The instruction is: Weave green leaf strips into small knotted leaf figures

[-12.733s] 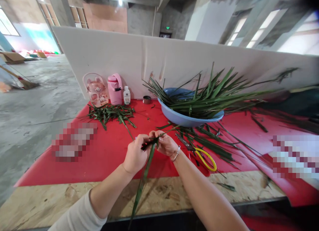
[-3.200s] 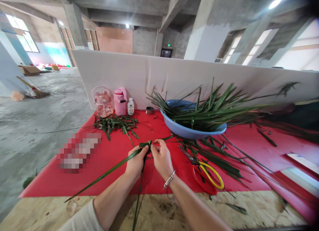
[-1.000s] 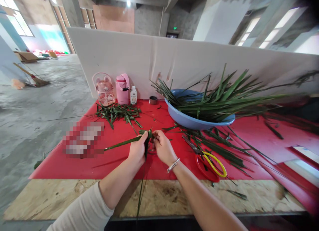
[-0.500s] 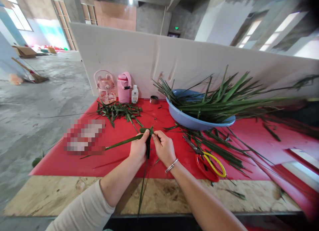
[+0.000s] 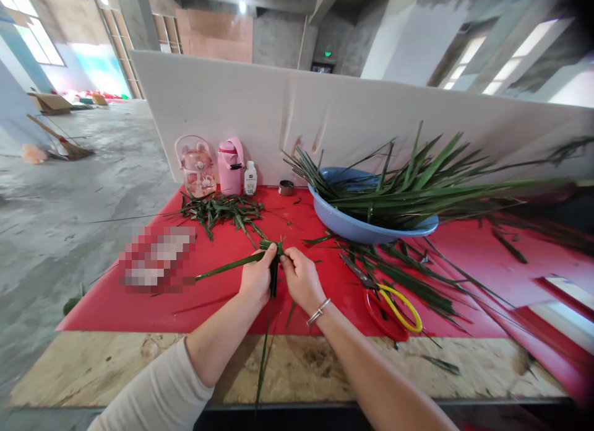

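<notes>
Both hands meet over the red cloth (image 5: 223, 307), pinched on one folded leaf (image 5: 271, 248). The left hand (image 5: 257, 281) is closed, thumb and fingers gripping the fold from the left; the right hand (image 5: 301, 281), a bangle (image 5: 318, 311) on its wrist, is closed on the same fold from the right, the fingertips of the two nearly touching. From the fold one leaf end runs out left of the left hand, low over the cloth, and another hangs down between the wrists toward the board edge (image 5: 139, 363).

Just right of the right hand lie scissors (image 5: 387, 295) with red and yellow handles, among loose leaves (image 5: 408, 276). Beyond those, further from the hands, stands a blue basin (image 5: 366, 228) full of long leaves. Ahead and to the left of the left hand is a heap of cut scraps (image 5: 220, 209). Behind it, against the white partition (image 5: 278, 115), stand a clear jug (image 5: 195, 166), a pink flask (image 5: 229, 166), and a small bottle (image 5: 251, 178).
</notes>
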Tool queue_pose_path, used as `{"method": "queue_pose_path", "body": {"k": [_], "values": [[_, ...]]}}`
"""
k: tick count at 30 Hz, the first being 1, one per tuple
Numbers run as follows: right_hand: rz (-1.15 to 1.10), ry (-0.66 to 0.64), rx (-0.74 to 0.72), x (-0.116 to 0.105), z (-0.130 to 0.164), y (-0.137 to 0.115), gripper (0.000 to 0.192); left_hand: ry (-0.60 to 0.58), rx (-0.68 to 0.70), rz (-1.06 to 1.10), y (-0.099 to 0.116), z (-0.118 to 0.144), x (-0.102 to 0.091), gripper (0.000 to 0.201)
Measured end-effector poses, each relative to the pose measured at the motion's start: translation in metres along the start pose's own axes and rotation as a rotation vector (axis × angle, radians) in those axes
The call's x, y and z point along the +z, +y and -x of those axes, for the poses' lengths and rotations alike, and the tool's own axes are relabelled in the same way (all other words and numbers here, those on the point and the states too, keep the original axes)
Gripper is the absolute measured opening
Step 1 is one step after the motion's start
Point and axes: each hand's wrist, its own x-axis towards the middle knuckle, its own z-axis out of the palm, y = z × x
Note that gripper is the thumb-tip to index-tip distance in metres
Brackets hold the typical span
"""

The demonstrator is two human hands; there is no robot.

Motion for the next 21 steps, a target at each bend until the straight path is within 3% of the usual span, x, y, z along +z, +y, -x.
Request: {"method": "queue_pose_path", "body": {"k": [6, 14, 21], "values": [[-0.16, 0.096, 0.021, 0.0019, 0.0021, 0.0044, 0.023, -0.028, 0.001, 0.0, -0.0021, 0.0005, -0.0009, 0.037], [-0.121, 0.141, 0.018, -0.0035, 0.0002, 0.0003, 0.018, -0.07, 0.18, -0.182, -0.0026, 0.0001, -0.0028, 0.031], [-0.102, 0.14, 0.043, -0.0066, 0.0001, -0.0008, 0.019, -0.105, 0.196, -0.206, -0.0058, 0.0013, -0.0044, 0.029]]}}
